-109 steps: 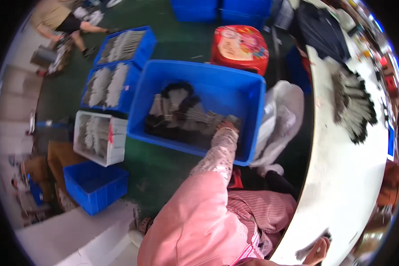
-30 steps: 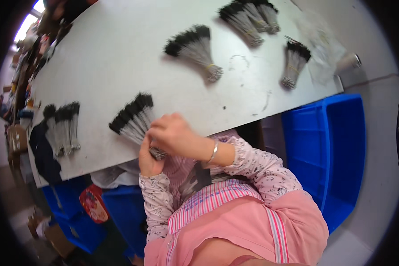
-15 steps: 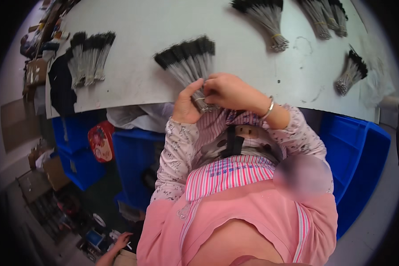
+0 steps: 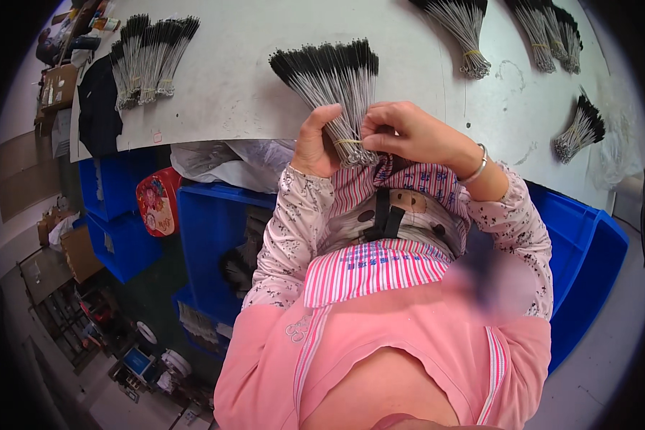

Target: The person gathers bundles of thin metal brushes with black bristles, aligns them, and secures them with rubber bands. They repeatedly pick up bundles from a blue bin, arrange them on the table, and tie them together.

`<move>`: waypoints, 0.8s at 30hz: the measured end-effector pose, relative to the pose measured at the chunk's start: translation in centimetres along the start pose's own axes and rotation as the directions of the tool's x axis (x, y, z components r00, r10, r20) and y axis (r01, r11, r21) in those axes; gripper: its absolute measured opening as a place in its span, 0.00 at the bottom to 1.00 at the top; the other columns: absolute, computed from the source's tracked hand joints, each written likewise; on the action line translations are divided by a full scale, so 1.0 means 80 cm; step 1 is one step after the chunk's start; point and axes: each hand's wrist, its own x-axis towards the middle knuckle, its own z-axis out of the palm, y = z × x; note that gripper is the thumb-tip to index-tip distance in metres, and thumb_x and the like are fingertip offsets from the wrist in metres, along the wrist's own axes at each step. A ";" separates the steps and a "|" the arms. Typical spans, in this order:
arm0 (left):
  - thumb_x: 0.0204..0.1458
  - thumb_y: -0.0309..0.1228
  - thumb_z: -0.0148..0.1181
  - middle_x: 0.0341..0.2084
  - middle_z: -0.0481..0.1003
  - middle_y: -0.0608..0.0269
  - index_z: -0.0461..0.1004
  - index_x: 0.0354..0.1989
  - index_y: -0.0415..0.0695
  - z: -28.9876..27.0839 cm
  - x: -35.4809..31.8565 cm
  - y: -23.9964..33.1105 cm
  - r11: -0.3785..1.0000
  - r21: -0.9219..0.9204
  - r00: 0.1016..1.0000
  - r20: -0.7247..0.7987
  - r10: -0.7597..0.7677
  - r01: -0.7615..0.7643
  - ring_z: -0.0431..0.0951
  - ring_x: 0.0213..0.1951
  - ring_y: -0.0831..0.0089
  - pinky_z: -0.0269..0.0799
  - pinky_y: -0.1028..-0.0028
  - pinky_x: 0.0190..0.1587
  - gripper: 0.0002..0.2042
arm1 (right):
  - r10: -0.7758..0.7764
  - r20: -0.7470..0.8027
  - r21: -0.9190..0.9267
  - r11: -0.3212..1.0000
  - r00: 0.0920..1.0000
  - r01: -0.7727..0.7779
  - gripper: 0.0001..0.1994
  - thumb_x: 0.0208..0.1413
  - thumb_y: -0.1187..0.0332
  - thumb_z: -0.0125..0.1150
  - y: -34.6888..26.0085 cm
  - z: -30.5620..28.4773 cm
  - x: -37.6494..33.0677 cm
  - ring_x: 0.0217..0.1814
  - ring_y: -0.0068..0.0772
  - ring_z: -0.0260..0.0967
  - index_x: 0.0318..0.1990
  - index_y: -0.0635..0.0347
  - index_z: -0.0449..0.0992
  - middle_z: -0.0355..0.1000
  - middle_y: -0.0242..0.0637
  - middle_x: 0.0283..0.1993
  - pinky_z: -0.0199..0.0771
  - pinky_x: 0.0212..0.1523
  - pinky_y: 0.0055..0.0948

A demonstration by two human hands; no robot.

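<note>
A fanned bundle of thin wire brushes [image 4: 344, 86], with black bristle tips pointing away from me, leans over the table's near edge. Near its looped wire ends, a yellow rubber band [image 4: 347, 142] runs around it. My left hand [image 4: 317, 143] is closed around the bundle's left side, thumb lying along the wires. At the right side, the fingers of my right hand [image 4: 401, 132] are curled and pinched beside the band. Whatever sits between those fingertips is hidden.
On the white table [image 4: 215, 100], banded brush bundles lie at the left [image 4: 150, 64], far right [image 4: 459, 36] and right edge [image 4: 580, 132]. Dark cloth [image 4: 99, 107] hangs at the left corner. Blue crates [image 4: 201, 251] stand below, beside a red floral container [image 4: 158, 204].
The whole view has shifted, so table and bundles sit further right and higher. Both hands remain at the brush bundle. Another person's hand at the lower left has left the view.
</note>
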 end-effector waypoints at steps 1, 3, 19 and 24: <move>0.46 0.27 0.57 0.33 0.76 0.54 0.72 0.38 0.35 -0.003 0.002 0.000 1.000 -0.003 1.000 0.012 -0.010 0.010 0.78 0.34 0.64 0.77 0.68 0.40 0.11 | 0.022 0.022 0.050 0.999 1.000 -0.023 0.10 0.47 0.66 0.62 -0.006 -0.003 -0.001 0.29 0.37 0.68 0.31 0.65 0.74 0.69 0.42 0.27 0.68 0.34 0.33; 0.46 0.28 0.58 0.34 0.76 0.52 0.72 0.38 0.34 -0.012 0.006 0.000 0.999 -0.002 0.999 0.034 -0.039 0.040 0.78 0.34 0.64 0.77 0.68 0.41 0.12 | 0.062 0.045 0.046 0.997 0.997 -0.064 0.10 0.47 0.66 0.63 -0.018 -0.003 -0.004 0.27 0.36 0.66 0.30 0.64 0.73 0.68 0.41 0.25 0.67 0.33 0.33; 0.43 0.22 0.57 0.27 0.74 0.55 0.71 0.34 0.33 0.001 0.014 0.029 0.912 0.401 0.976 -0.217 0.007 0.083 0.76 0.30 0.65 0.76 0.67 0.36 0.09 | -0.239 0.062 -0.287 0.926 0.969 0.247 0.05 0.41 0.69 0.64 -0.020 0.029 -0.024 0.34 0.34 0.67 0.25 0.54 0.72 0.68 0.31 0.26 0.59 0.41 0.35; 0.43 0.20 0.56 0.32 0.72 0.56 0.67 0.38 0.32 -0.001 0.015 0.025 0.991 0.128 0.992 -0.120 0.047 -0.032 0.75 0.35 0.63 0.74 0.63 0.41 0.13 | -0.250 0.000 -0.617 0.762 0.968 0.197 0.06 0.41 0.68 0.63 -0.021 0.035 -0.030 0.33 0.33 0.67 0.25 0.55 0.72 0.68 0.31 0.26 0.60 0.40 0.35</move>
